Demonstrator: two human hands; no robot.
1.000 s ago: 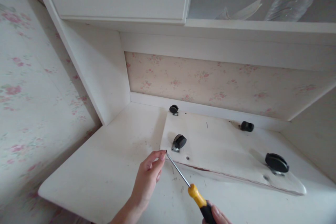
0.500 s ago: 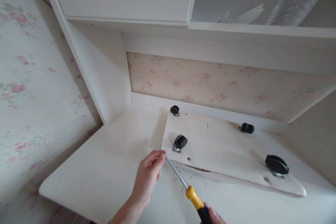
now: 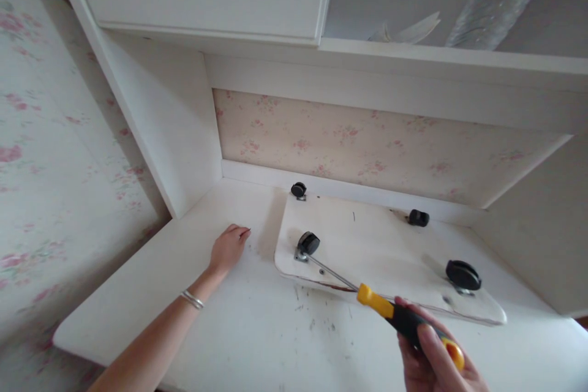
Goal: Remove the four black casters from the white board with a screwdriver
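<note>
My right hand (image 3: 436, 349) grips a screwdriver (image 3: 381, 303) by its yellow and black handle. The steel shaft slants up and left, and its tip lies at the mounting plate of the near-left caster (image 3: 309, 243). This black caster stands wheel-up on a white board (image 3: 367, 251) with rounded corners and a chipped front edge. On the desk to the left of the board, my left hand (image 3: 228, 250) is closed in a pinch. A tiny dark tip, looking like a screw (image 3: 248, 231), pokes out from its fingers.
More casters stand on the board: far left (image 3: 298, 190), far right (image 3: 419, 217) and near right (image 3: 463, 275). The white desk (image 3: 138, 312) bears dark specks. A shelf (image 3: 436, 56) overhangs the back, with a clear plastic bottle (image 3: 487, 6) above. A side panel (image 3: 151, 110) rises at left.
My left hand has left the screwdriver's tip and moved up and left onto the desk. My right hand has brought the screwdriver up, its tip now at the near-left caster's plate.
</note>
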